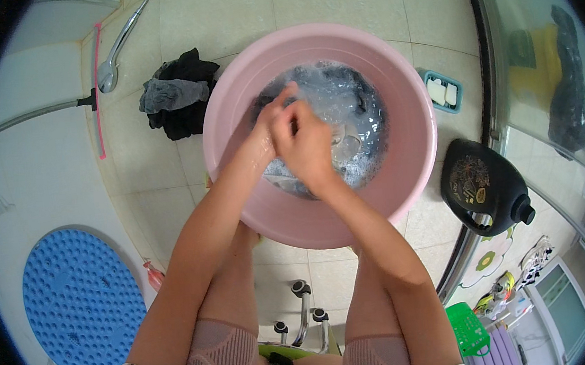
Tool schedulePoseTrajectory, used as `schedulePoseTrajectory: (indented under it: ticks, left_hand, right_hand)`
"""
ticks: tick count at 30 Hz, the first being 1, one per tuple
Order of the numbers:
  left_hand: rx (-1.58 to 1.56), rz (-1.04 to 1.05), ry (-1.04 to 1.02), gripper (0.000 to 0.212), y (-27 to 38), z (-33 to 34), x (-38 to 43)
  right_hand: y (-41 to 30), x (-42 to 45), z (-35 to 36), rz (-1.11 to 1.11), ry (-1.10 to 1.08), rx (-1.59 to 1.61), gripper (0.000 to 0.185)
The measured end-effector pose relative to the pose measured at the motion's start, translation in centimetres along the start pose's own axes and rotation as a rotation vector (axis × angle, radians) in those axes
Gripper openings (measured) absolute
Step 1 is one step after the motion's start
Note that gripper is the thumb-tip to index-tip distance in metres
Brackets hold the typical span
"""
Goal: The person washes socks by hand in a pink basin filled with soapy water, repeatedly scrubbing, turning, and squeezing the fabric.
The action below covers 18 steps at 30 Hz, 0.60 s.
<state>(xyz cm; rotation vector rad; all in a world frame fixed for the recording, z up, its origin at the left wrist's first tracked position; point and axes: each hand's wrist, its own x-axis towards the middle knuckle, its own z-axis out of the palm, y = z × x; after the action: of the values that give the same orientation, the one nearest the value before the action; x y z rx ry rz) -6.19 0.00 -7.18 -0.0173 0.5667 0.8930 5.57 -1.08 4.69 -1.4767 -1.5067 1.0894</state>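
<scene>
A large pink plastic basin [402, 183] stands before me with cloudy, sudsy water [329, 98] in it. Dark cloth [360, 90] and some pale cloth [282, 181] lie in the water. My left hand [270, 123] and my right hand [306, 144] are pressed together over the left half of the basin, wet and slightly blurred. The right hand curls against the left one and covers part of it. Whether any cloth is caught between them is hidden.
Dark and grey garments [175, 93] lie on the tiles left of the basin. A soap dish [443, 91] with white soap bars and a black detergent jug [481, 187] are at right. A shower head [107, 75] and blue bath mat [84, 305] are at left.
</scene>
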Motion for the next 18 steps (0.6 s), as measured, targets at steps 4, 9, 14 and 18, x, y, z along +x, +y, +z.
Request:
schedulePoseTrajectory:
  ticks: [4, 9, 14, 18]
  left_hand:
    - [-0.075, 0.012, 0.092, 0.029, -4.3, 5.5, 0.5]
    - [-0.009, 0.033, -0.091, 0.024, -1.8, 4.3, -1.5]
    - [0.347, -0.032, 0.633, 0.020, -3.8, 11.6, -1.6]
    - [0.286, -0.044, 0.179, 0.025, -2.2, 6.8, -2.8]
  right_hand:
    - [3.4, 2.3, -3.5, 0.268, 0.015, -0.090, 0.026]
    - [0.0, -0.6, -1.2, 0.102, 0.049, -0.040, 0.025]
    - [2.3, 1.0, -4.1, 0.272, 0.063, -0.110, 0.025]
    - [0.2, -0.6, -1.6, 0.139, 0.034, -0.081, 0.031]
